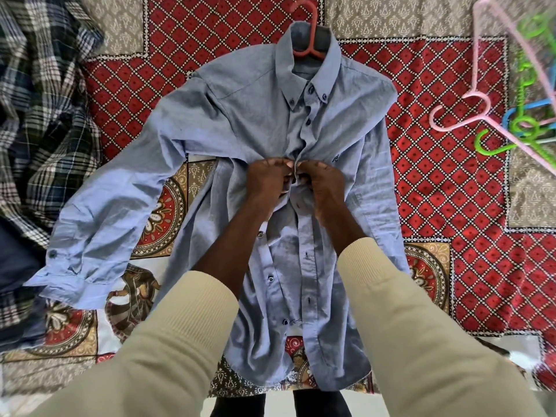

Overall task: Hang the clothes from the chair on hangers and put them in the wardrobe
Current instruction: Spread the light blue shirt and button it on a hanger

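Pinching blue shirt [240, 121] placket mid-chest, left hand [267, 179] and right hand [320, 180] fingers gripping, red hanger [310, 34] in collar

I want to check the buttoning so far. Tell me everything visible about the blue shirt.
The light blue long-sleeved cotton-looking button-down shirt lies face up on the patterned red bedspread, its sleeves spread. A coral plastic hanger sits inside the collar, hook sticking out. It has dark buttons and small chest embroidery. The upper placket is closed; the lower buttons look undone. The left hand and right hand pinch the placket mid-chest.
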